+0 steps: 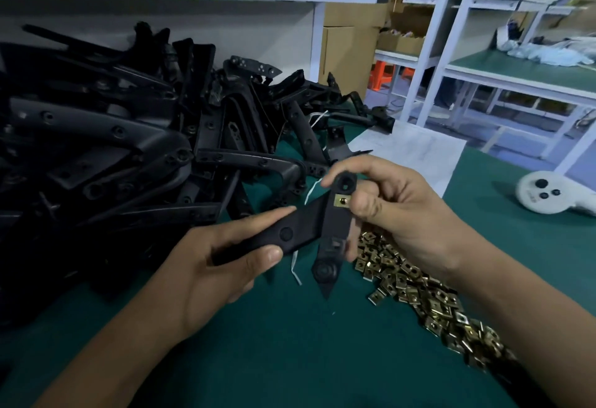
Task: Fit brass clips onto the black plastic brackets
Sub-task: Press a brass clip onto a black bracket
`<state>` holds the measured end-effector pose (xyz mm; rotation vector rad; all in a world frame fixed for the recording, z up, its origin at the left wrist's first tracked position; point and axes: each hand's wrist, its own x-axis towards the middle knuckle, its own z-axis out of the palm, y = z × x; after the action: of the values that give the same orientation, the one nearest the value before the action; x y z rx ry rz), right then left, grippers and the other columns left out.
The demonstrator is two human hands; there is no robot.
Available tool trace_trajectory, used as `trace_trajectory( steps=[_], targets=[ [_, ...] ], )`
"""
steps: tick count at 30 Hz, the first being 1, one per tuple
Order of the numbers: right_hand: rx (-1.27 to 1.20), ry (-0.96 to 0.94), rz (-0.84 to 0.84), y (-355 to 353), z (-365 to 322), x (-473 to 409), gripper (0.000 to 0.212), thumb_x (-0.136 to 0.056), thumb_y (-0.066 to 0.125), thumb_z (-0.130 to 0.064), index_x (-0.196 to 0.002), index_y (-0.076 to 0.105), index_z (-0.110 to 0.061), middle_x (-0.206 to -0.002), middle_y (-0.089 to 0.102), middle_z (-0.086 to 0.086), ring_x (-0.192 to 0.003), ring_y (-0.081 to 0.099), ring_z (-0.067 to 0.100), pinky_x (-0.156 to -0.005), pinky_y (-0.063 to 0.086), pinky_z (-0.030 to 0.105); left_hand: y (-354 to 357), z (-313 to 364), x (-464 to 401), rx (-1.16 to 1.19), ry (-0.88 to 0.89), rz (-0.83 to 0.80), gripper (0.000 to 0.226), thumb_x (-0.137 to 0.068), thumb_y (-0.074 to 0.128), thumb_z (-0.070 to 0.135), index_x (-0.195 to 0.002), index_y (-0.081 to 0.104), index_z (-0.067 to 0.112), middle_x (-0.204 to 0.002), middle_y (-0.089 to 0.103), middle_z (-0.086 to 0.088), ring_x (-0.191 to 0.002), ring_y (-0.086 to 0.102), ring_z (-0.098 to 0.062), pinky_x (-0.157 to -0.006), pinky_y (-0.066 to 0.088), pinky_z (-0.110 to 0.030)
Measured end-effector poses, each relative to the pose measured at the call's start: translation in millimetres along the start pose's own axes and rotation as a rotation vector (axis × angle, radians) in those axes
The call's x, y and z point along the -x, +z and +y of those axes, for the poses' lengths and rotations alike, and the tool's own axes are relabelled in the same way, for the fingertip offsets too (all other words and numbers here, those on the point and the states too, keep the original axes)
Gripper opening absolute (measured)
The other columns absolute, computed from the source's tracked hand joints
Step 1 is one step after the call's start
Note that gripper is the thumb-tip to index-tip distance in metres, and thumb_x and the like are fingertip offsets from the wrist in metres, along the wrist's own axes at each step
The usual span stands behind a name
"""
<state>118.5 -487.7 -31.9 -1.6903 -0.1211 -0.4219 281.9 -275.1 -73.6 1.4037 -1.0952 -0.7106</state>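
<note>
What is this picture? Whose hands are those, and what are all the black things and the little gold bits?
There is no machine here, just a person working. The camera sits on their head and looks down, so you see their own two hands. The left hand grips one arm of a black bracket, a plastic part. The right hand holds its other arm, with the thumb pressing a small brass clip onto it. The gold bits are more clips, lying in a heap on the green table under the right arm. The big black heap on the left is many more brackets. On the right lies a white controller with buttons, and behind the hands a sheet of paper. Far behind are white shelves and cardboard boxes.
</note>
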Motion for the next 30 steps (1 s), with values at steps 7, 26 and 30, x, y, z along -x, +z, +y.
trace_trajectory(
  steps=[7, 26, 30],
  targets=[
    [0.744, 0.234, 0.302, -26, 5, 0, 0.018, -0.096, 0.066, -0.043, -0.097, 0.073, -0.027, -0.082, 0.071, -0.01, -0.069, 0.062, 0.0, -0.067, 0.048, 0.021, 1, 2, -1, 0.041, 0.041, 0.163, 0.047, -0.086, 0.07, 0.039, -0.132, 0.066, 0.051, -0.052, 0.04, -0.006, -0.046, 0.037, -0.013, -0.043, 0.034, -0.02],
    [1.127, 0.154, -0.094, 0, 7, 3, 0.007, -0.088, 0.077, -0.026, -0.094, 0.074, -0.028, -0.103, 0.068, -0.016, -0.102, 0.059, 0.003, -0.091, 0.046, 0.019, 3, 4, 2, -0.083, 0.037, 0.255, 0.047, -0.084, 0.071, 0.044, -0.128, 0.065, 0.059, -0.053, 0.052, 0.002, -0.046, 0.042, -0.006, -0.045, 0.039, -0.017],
    [0.734, 0.23, -0.036, 1, 3, 4, 0.006, -0.096, 0.073, -0.017, -0.096, 0.068, -0.022, -0.097, 0.074, -0.011, -0.092, 0.069, 0.005, -0.087, 0.054, 0.024, 0, 8, 1, 0.014, 0.018, 0.287, 0.049, -0.08, 0.072, 0.047, -0.126, 0.065, 0.06, -0.053, 0.046, -0.009, -0.044, 0.037, -0.012, -0.042, 0.035, -0.021]
  ],
)
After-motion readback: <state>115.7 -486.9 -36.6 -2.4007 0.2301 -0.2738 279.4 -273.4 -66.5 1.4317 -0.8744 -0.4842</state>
